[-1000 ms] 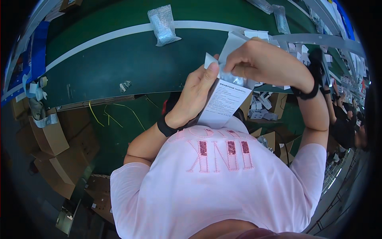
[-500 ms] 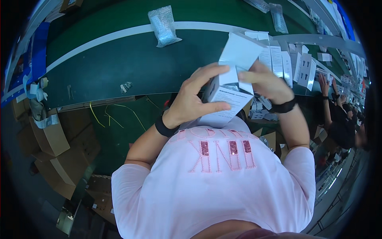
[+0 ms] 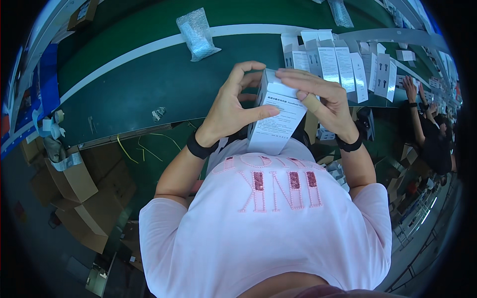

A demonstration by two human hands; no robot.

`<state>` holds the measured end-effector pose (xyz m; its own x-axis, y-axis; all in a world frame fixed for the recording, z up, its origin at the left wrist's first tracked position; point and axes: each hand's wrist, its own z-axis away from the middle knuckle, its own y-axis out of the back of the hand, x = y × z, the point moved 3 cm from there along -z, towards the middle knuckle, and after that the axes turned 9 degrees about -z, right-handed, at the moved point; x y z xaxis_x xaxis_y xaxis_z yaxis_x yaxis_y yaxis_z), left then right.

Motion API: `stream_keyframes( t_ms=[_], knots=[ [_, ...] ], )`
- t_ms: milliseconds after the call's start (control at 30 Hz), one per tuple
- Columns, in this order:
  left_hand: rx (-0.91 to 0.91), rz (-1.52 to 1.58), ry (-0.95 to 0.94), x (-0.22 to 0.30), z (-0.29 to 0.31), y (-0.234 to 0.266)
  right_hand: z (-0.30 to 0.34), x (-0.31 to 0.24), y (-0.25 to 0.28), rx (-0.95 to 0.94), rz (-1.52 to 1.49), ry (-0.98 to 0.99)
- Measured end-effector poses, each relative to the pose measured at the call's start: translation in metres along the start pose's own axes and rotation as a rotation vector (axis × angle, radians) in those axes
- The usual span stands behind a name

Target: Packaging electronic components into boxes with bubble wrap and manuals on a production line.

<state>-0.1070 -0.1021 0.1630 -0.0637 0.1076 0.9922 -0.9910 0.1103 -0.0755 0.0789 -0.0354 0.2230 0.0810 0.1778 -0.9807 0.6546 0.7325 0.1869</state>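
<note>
A white carton (image 3: 277, 116) with printed text on its side stands tilted against my shirt, at the table's near edge. My left hand (image 3: 242, 102) wraps its left side, the thumb across the printed face and the fingers behind. Over the top end lies my right hand (image 3: 318, 94), fingers pressed along the top edge and thumb against the upper face. The top of the carton looks folded down under those fingers. I wear a black band on each wrist.
Several white cartons (image 3: 328, 64) with raised flaps line the table at the right. A bubble-wrapped item (image 3: 198, 37) lies beyond my hands, a crumpled plastic scrap (image 3: 158, 114) at the left. Brown cardboard boxes (image 3: 74, 184) stand below left. At the far right are another person's arms (image 3: 413, 99).
The carton's raised top flap has been folded down. My right hand has come over the top and lies flat against it, while my left keeps its hold.
</note>
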Motion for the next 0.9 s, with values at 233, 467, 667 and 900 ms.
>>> stream_keyframes(
  t_ms=[233,467,667,900],
  knots=[
    [-0.213,0.065,0.019,-0.004,-0.023,-0.014,0.018,-0.014,0.009,-0.004,0.235,0.008],
    [-0.404,-0.010,0.043,0.001,-0.072,-0.066,0.044,-0.005,0.059,0.229,0.129,-0.166],
    [-0.477,-0.027,0.145,-0.010,-0.114,-0.121,0.090,0.030,0.104,0.195,0.209,-0.169],
    [-0.527,-0.447,-0.025,0.018,-0.232,-0.144,0.138,0.018,0.211,0.723,-0.121,-0.316]
  ],
)
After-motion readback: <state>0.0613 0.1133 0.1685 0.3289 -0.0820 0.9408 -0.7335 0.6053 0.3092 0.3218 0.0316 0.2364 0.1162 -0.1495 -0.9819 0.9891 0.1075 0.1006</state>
